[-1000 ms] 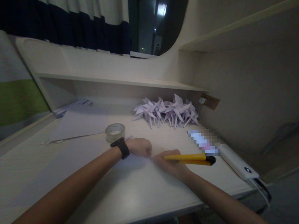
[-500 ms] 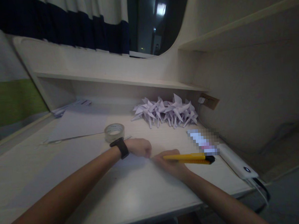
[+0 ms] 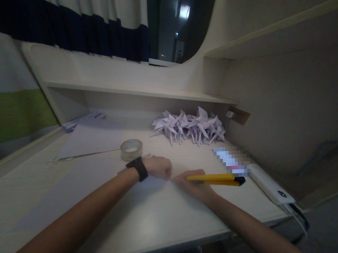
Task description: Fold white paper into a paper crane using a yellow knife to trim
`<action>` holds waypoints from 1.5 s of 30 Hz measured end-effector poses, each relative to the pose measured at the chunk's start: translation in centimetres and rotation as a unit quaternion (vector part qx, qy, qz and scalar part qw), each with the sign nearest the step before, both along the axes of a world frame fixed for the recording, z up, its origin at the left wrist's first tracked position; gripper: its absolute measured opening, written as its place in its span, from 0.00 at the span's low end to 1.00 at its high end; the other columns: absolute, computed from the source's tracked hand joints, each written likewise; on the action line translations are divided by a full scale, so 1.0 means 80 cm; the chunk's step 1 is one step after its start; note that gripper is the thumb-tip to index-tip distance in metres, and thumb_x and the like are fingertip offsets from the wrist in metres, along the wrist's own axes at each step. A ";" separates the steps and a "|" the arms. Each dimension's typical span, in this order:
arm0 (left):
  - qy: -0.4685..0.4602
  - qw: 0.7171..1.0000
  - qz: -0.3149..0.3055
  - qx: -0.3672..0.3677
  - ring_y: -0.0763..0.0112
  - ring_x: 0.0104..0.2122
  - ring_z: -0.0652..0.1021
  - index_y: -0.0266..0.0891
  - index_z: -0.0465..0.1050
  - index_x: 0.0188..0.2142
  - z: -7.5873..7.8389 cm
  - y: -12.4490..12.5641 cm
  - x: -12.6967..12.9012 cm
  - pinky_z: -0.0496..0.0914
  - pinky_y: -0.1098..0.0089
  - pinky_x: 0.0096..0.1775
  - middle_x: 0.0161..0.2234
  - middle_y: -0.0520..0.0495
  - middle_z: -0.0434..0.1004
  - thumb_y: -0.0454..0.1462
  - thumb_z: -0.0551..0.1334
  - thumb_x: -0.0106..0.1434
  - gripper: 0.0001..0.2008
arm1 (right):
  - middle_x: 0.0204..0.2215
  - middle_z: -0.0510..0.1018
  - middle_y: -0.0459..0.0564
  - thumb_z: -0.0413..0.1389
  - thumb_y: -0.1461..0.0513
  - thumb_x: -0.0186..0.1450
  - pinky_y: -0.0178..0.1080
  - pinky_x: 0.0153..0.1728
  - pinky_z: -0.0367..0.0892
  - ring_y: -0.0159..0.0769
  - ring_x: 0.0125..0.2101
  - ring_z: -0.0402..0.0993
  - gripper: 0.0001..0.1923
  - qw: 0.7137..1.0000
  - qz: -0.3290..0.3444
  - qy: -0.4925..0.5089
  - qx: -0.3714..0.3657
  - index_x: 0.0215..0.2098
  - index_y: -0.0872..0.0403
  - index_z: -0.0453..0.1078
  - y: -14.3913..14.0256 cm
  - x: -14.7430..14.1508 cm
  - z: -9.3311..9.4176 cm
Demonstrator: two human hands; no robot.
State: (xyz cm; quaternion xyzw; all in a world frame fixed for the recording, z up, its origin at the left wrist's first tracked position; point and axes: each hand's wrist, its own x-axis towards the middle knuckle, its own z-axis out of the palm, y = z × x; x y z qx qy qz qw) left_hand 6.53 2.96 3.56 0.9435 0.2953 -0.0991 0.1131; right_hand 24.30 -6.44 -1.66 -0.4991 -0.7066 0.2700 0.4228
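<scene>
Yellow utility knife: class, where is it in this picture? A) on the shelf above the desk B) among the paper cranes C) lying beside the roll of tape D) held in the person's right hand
D: the yellow utility knife sits in the grip of the right hand, low over the desk, near the closed left hand.

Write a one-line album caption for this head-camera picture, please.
At a pale desk, the right hand grips a yellow utility knife beside the fisted left hand, with folded paper cranes behind.
</scene>
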 end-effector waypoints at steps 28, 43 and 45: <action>-0.013 1.000 -0.010 0.001 0.64 0.29 0.77 0.40 0.80 0.35 -0.009 0.006 -0.001 0.67 0.69 0.30 0.33 0.43 0.81 0.40 0.60 0.54 0.13 | 0.25 0.81 0.50 0.58 0.56 0.61 0.34 0.30 0.72 0.37 0.27 0.78 0.12 0.999 -0.021 -0.021 -0.018 0.27 0.56 0.78 0.002 0.000 -0.003; -0.016 1.000 -0.003 -0.009 0.65 0.27 0.77 0.40 0.81 0.35 -0.011 0.007 -0.002 0.67 0.70 0.30 0.32 0.42 0.81 0.41 0.60 0.55 0.13 | 0.23 0.80 0.47 0.56 0.55 0.62 0.33 0.28 0.71 0.36 0.26 0.76 0.14 0.999 -0.001 -0.033 -0.005 0.27 0.55 0.78 0.000 -0.001 0.002; -0.014 1.000 -0.004 -0.011 0.65 0.27 0.77 0.39 0.81 0.35 -0.008 0.005 -0.002 0.66 0.70 0.29 0.32 0.43 0.82 0.40 0.60 0.55 0.13 | 0.24 0.80 0.48 0.56 0.56 0.62 0.33 0.29 0.71 0.36 0.25 0.76 0.14 0.999 0.003 -0.038 -0.003 0.26 0.55 0.78 0.001 -0.001 0.002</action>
